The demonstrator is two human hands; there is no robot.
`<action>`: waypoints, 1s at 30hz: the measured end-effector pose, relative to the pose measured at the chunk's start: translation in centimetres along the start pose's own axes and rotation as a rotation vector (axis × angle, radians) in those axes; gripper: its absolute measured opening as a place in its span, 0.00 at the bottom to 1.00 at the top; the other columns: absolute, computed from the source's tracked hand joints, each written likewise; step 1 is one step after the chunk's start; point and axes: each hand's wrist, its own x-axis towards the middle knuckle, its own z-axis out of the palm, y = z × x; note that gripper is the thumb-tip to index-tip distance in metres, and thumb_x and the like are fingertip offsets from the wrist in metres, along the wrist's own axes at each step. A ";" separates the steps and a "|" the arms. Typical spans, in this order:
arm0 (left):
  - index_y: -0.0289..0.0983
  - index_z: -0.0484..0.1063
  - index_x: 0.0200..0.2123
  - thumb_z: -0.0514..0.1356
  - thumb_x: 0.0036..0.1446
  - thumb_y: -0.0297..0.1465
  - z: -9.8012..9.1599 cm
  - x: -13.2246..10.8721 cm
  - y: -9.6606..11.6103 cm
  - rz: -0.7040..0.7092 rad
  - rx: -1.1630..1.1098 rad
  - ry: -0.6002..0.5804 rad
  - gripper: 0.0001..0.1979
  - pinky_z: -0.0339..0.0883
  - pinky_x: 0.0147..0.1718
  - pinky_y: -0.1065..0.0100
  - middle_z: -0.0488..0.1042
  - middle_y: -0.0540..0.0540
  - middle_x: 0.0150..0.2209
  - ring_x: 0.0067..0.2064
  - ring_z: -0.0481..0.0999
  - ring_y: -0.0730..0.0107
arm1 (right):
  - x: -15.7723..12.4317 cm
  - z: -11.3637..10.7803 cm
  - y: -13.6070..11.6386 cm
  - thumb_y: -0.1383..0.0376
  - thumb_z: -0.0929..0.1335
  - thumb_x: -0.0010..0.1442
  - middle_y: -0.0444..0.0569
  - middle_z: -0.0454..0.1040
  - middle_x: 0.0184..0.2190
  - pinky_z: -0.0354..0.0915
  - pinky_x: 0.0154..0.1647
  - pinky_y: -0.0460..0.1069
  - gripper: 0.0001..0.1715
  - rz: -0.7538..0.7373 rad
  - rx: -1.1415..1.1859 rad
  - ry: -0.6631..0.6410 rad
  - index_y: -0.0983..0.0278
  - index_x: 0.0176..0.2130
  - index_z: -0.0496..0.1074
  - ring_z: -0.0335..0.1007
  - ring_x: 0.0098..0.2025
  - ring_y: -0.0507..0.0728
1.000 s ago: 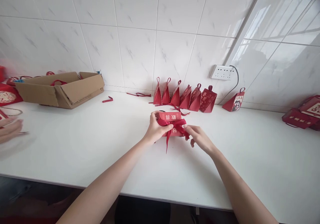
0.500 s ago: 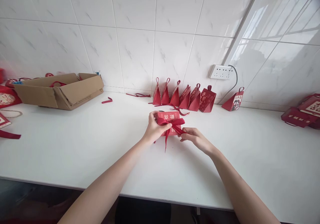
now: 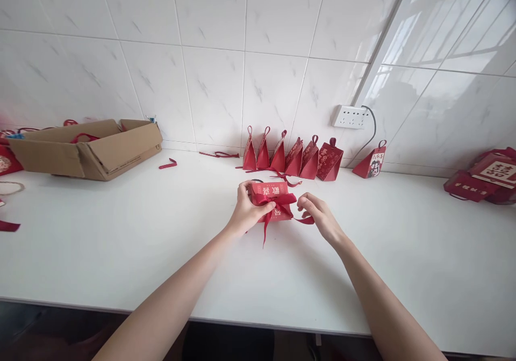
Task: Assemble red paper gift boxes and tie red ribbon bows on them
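A red gift box [image 3: 269, 188] with pale Chinese characters lies on the white table, tied with a dark red ribbon bow [image 3: 287, 199]. My left hand [image 3: 250, 209] is closed around the box's left side, its thumb pressing on the knot. One ribbon tail hangs down over the near side of the box. The other ribbon tail [image 3: 305, 221] extends to the right, loose, its end close under my right hand [image 3: 318, 214]. That hand is just right of the box, fingers loosely curled and slightly apart, with nothing visible between them.
Several red triangular boxes [image 3: 309, 159] with loops stand along the tiled wall; another triangular box [image 3: 371, 162] is farther right. An open cardboard box [image 3: 121, 154] sits at left, a ribbon scrap [image 3: 168, 164] beside it. Red boxes [image 3: 470, 186] lie at far right, below a power strip [image 3: 351, 117].
My right hand has let go of the right ribbon tail and moved slightly right and up. My left hand keeps its hold on the box and knot. The view has shifted slightly right.
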 end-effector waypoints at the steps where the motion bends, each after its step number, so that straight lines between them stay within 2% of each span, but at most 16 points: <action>1: 0.41 0.56 0.43 0.68 0.41 0.31 0.1 -0.1 -0.1 0.011 0.010 -0.016 0.29 0.66 0.47 0.61 0.64 0.45 0.47 0.51 0.67 0.62 | 0.0 0.3 0.0 0.43 0.62 0.54 0.44 0.65 0.27 0.59 0.32 0.49 0.26 -0.022 0.033 0.021 0.62 0.26 0.62 0.61 0.30 0.53; 5: 0.42 0.54 0.48 0.69 0.41 0.35 0.3 -0.4 -0.4 0.016 0.006 -0.103 0.33 0.68 0.45 0.60 0.65 0.45 0.46 0.47 0.70 0.63 | 0.1 1.3 0.3 0.42 0.65 0.53 0.45 0.66 0.27 0.60 0.31 0.49 0.27 -0.043 0.147 -0.003 0.63 0.27 0.62 0.63 0.30 0.53; 7: 0.43 0.53 0.51 0.69 0.41 0.35 0.4 -0.6 -0.6 0.020 0.006 -0.109 0.37 0.68 0.45 0.59 0.66 0.44 0.47 0.46 0.71 0.62 | 0.1 1.5 0.4 0.43 0.66 0.53 0.45 0.67 0.25 0.61 0.32 0.49 0.26 -0.038 0.199 0.008 0.62 0.26 0.61 0.64 0.29 0.53; 10: 0.44 0.55 0.53 0.70 0.40 0.36 0.2 -0.7 -0.5 0.169 0.093 -0.052 0.39 0.65 0.50 0.57 0.60 0.41 0.55 0.53 0.67 0.57 | 0.1 1.4 0.4 0.45 0.68 0.52 0.44 0.68 0.24 0.63 0.33 0.49 0.25 -0.041 0.252 0.012 0.62 0.24 0.61 0.66 0.30 0.54; 11: 0.44 0.58 0.52 0.70 0.40 0.37 0.1 -0.7 -0.5 0.244 0.144 -0.036 0.36 0.62 0.52 0.56 0.58 0.41 0.57 0.56 0.64 0.55 | 0.1 1.3 0.4 0.45 0.68 0.52 0.44 0.68 0.24 0.63 0.33 0.49 0.25 -0.042 0.257 0.011 0.62 0.24 0.61 0.66 0.29 0.54; 13: 0.43 0.66 0.45 0.67 0.45 0.39 -0.2 -0.6 -0.3 0.371 0.239 -0.026 0.24 0.57 0.56 0.55 0.58 0.42 0.57 0.60 0.58 0.54 | 0.2 1.3 0.4 0.45 0.68 0.52 0.44 0.68 0.24 0.63 0.33 0.49 0.25 -0.051 0.258 0.006 0.63 0.24 0.61 0.66 0.29 0.53; 15: 0.41 0.69 0.36 0.61 0.53 0.39 -0.5 -0.4 -0.2 0.418 0.274 -0.045 0.10 0.56 0.57 0.55 0.61 0.43 0.55 0.60 0.59 0.56 | 0.3 1.3 0.5 0.45 0.68 0.51 0.44 0.69 0.25 0.63 0.33 0.49 0.25 -0.057 0.263 0.002 0.63 0.24 0.62 0.65 0.28 0.53; 17: 0.40 0.68 0.30 0.56 0.57 0.38 -0.7 -0.2 -0.3 0.402 0.235 -0.058 0.08 0.59 0.54 0.56 0.64 0.43 0.53 0.56 0.64 0.58 | 0.4 1.3 0.6 0.44 0.68 0.50 0.44 0.69 0.25 0.64 0.33 0.49 0.26 -0.052 0.277 0.001 0.62 0.24 0.61 0.65 0.28 0.52; 19: 0.39 0.65 0.28 0.57 0.57 0.38 -0.8 -0.1 -0.3 0.359 0.165 -0.058 0.10 0.63 0.50 0.58 0.64 0.43 0.53 0.55 0.65 0.58 | 0.4 1.3 0.7 0.44 0.69 0.50 0.44 0.68 0.24 0.64 0.33 0.49 0.26 -0.040 0.293 0.004 0.62 0.24 0.61 0.65 0.28 0.53; 24: 0.38 0.63 0.27 0.58 0.55 0.38 -0.4 -0.3 -0.5 0.283 0.093 0.013 0.11 0.67 0.45 0.62 0.61 0.43 0.52 0.56 0.63 0.59 | 0.5 1.3 0.8 0.44 0.69 0.51 0.44 0.68 0.25 0.62 0.29 0.48 0.26 -0.021 0.342 -0.008 0.62 0.25 0.61 0.65 0.29 0.53; 30: 0.39 0.61 0.29 0.58 0.55 0.36 0.4 -0.5 -0.8 0.270 0.129 0.087 0.09 0.67 0.42 0.66 0.61 0.46 0.41 0.45 0.67 0.67 | 0.4 1.3 0.6 0.46 0.69 0.50 0.41 0.64 0.22 0.57 0.26 0.46 0.25 -0.039 0.364 0.052 0.62 0.24 0.60 0.59 0.25 0.50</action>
